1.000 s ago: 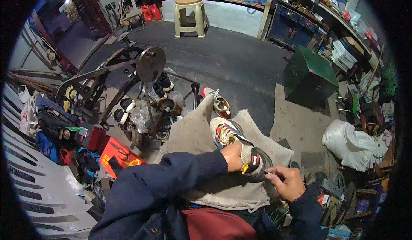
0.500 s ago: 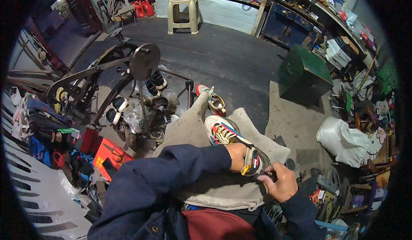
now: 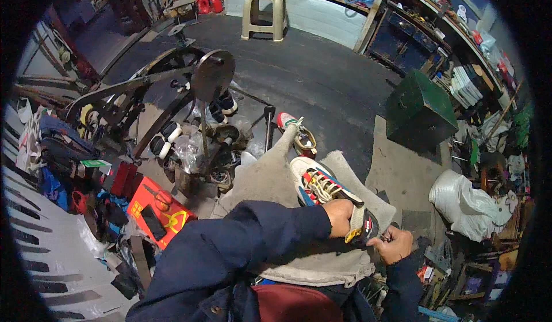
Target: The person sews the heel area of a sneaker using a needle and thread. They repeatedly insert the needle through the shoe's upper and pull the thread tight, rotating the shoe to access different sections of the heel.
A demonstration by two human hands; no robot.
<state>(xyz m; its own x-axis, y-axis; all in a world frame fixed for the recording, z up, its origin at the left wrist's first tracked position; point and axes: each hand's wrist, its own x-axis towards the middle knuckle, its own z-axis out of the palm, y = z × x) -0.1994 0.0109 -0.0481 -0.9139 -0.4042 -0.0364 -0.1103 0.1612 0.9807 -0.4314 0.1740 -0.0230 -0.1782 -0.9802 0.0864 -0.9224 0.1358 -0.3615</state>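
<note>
A multicoloured sneaker (image 3: 320, 185) with cream laces lies across the beige cloth (image 3: 259, 178) on my lap, toe pointing away. My left hand (image 3: 340, 219) is closed on it near the collar, fingers mostly hidden. My right hand (image 3: 391, 243) is closed at the heel, thumb and fingers pinched; what is between them is too small to make out. A yellow tab shows beside the dark heel. Farther forward, beyond the cloth, sits a red and white shoe (image 3: 298, 136).
An iron machine (image 3: 211, 75) stands left, among shoes and bags. A red box (image 3: 150, 215) is at lower left. A stool (image 3: 264, 12) stands at the back, a green chest (image 3: 420, 108) right, a white sack (image 3: 457, 201) below it. Cluttered shelves line the walls.
Both hands and the sneaker sit slightly further right in the picture than half a second ago. My right fingers have shifted at the heel and look more tightly curled.
</note>
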